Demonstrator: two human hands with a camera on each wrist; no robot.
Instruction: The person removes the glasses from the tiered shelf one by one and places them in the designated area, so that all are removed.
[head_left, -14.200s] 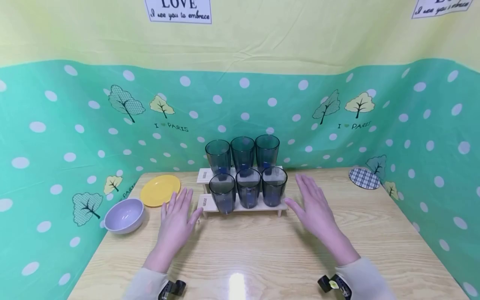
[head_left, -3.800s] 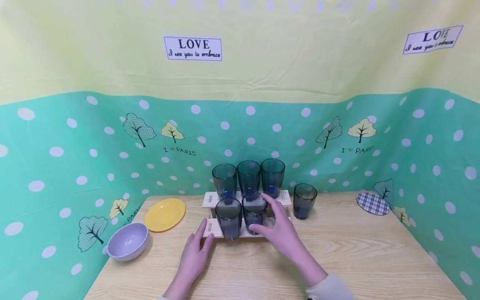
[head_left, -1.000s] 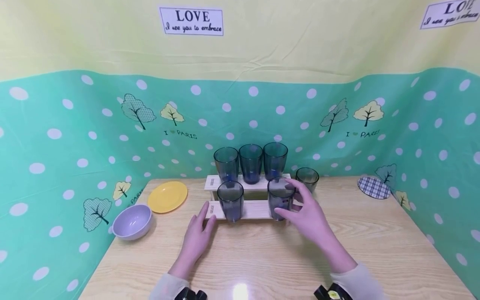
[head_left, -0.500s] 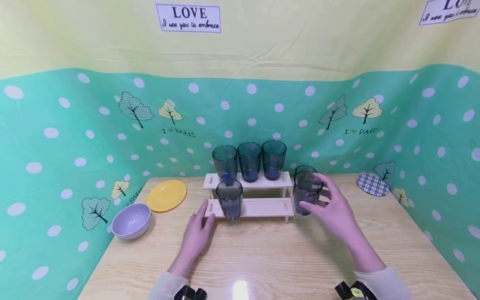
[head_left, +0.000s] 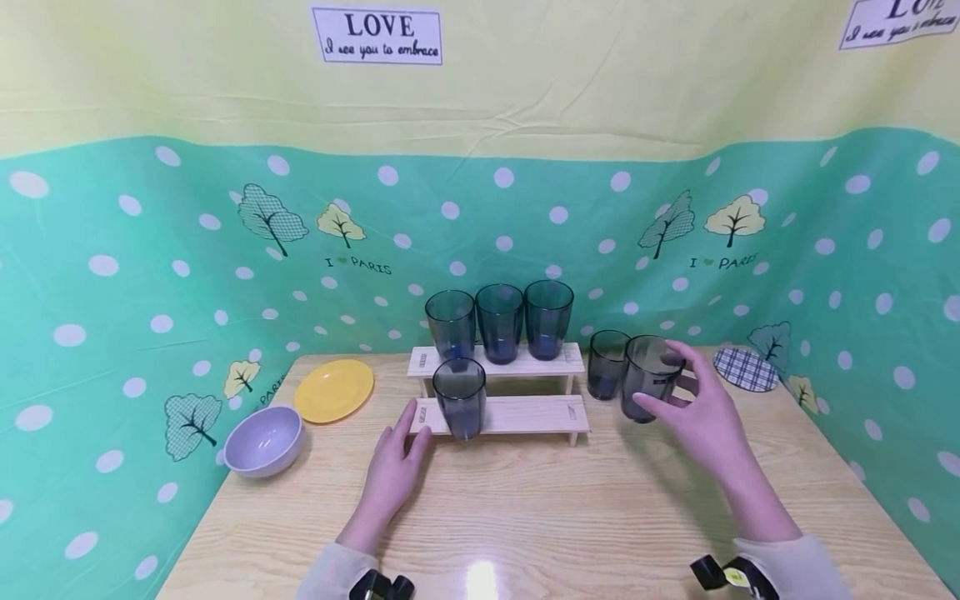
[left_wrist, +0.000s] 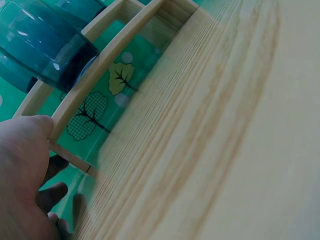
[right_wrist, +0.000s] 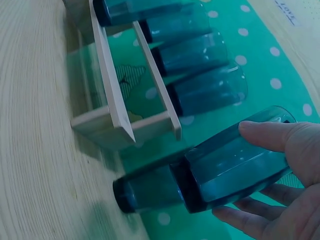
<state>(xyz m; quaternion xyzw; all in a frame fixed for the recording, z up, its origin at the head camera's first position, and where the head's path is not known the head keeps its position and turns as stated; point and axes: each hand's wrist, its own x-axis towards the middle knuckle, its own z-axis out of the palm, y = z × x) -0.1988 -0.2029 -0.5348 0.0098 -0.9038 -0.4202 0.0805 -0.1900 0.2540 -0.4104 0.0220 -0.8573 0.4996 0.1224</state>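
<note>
My right hand [head_left: 708,421] holds a dark tinted drinking glass [head_left: 643,390] between thumb and fingers. In the right wrist view the held glass [right_wrist: 232,162] is off the table, its base higher than that of a second glass [right_wrist: 150,187] standing beside it. A two-step wooden rack [head_left: 525,414] stands at the middle. On its lower step, towards the left, is one glass [head_left: 461,400]; three glasses [head_left: 500,325] line the upper step. My left hand [head_left: 393,467] grips the lower step's left end by thumb and fingers, with the thumb at the rack's corner [left_wrist: 57,131].
A yellow plate [head_left: 333,392] and a lilac bowl [head_left: 262,442] lie on the left side of the wooden table [head_left: 495,508]. At the back right is a checked round mat [head_left: 745,370]. A green dotted cloth [head_left: 360,208] encloses the back and sides.
My right hand has carried the glass rightward off the lower step and past the glass standing beside the rack. Earlier, the first glass was moved from that step. My left hand stays at the rack.
</note>
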